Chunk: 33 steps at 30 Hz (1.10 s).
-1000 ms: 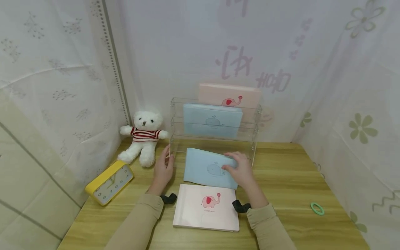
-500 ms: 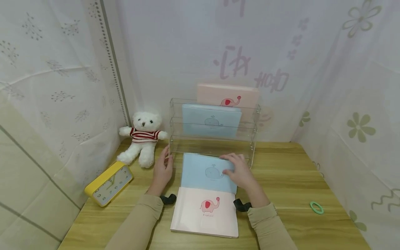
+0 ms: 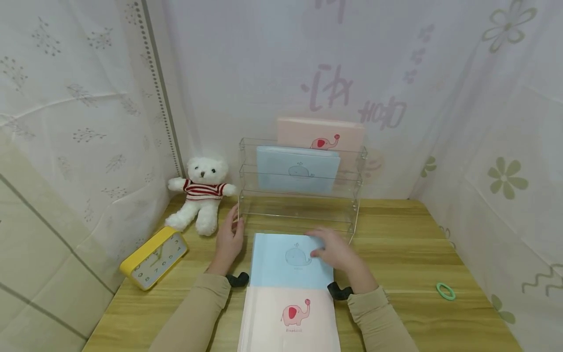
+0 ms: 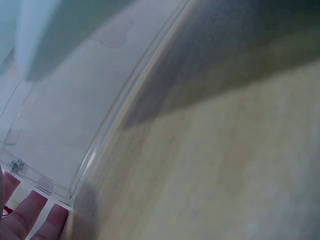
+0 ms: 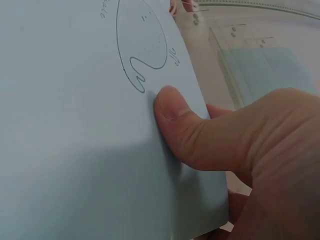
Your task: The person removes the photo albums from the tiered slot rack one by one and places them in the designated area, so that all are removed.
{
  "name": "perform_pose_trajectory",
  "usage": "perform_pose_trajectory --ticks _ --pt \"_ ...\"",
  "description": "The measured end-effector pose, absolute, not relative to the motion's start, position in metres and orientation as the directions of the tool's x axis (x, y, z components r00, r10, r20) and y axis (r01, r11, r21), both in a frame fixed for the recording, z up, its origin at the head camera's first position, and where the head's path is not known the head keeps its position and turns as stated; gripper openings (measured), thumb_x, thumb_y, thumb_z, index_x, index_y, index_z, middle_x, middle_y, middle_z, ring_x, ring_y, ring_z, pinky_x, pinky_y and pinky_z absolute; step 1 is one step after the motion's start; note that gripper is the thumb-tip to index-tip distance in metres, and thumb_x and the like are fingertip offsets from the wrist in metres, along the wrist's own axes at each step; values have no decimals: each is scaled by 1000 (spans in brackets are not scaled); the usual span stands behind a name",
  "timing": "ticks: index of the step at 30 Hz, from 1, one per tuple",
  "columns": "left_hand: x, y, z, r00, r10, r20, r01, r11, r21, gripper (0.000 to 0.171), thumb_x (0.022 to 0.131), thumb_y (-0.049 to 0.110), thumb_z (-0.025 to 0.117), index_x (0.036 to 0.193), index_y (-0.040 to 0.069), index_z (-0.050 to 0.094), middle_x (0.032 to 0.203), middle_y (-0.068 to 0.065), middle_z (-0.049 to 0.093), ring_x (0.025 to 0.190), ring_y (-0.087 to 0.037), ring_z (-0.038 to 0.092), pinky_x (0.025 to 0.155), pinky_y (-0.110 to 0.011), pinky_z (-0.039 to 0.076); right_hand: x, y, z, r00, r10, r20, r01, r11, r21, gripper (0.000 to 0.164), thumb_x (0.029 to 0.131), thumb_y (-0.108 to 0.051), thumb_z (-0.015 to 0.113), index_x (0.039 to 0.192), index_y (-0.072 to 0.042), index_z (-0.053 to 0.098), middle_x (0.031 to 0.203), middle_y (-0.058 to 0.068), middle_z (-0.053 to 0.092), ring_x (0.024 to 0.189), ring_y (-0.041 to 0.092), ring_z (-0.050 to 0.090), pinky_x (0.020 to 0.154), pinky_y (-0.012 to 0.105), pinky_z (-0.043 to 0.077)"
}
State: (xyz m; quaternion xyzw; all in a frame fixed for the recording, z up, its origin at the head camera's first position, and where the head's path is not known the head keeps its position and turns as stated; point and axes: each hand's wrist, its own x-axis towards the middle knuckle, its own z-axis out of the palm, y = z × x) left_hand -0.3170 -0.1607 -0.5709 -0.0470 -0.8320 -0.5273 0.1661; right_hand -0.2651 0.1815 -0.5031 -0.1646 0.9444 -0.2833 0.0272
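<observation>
My right hand [image 3: 334, 252] pinches a light blue book [image 3: 272, 259] by its right edge. The thumb [image 5: 172, 107] lies on the cover beside a drawn whale, and the other fingers are mostly hidden behind. Directly below it in the head view is a pink book [image 3: 264, 318] with a red elephant, its near edge cut off by the frame. At the left end of a clear tiered rack [image 3: 299, 210], my left hand [image 3: 228, 244] holds the side panel. Its fingers [image 4: 27, 212] show past the rack's corner in the left wrist view.
A second blue book [image 3: 272, 168] and a second pink book [image 3: 292, 129] stand in the rack's upper tiers. To its left sit a white teddy bear [image 3: 204, 190] and a yellow clock [image 3: 154, 256]. A green ring [image 3: 446, 292] lies on the wooden table [image 3: 409, 254] at right.
My right hand has drawn the blue book toward me, and it has straightened from a slant. The pink book has shifted nearer too. My left hand stays at the rack.
</observation>
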Motion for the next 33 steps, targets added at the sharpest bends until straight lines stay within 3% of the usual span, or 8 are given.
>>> perform_pose_trajectory --ticks 9,16,33 --pt "-319 -160 -569 -941 -96 325 253 440 862 56 118 25 53 172 25 40 156 -26 61 131 -48 70 110 -63 60 -264 179 -517 -945 -327 -13 -267 794 -547 60 94 -14 89 149 -23 70 156 4 67 152 37 57 125 63 48" --pt "-316 -160 -568 -944 -92 316 247 439 864 56 118 26 53 172 24 38 157 -27 60 133 -48 69 110 -63 59 -264 180 -527 -942 -333 -42 -255 792 -555 47 96 -15 87 139 -29 73 153 4 69 148 37 60 123 64 50" --pt "-317 -159 -571 -939 -105 329 257 423 869 55 118 27 53 171 23 40 157 -26 61 134 -46 69 110 -62 60 -262 178 -525 -934 -352 -66 -274 820 -502 38 98 -17 85 134 -26 75 156 7 66 149 37 58 125 62 49"
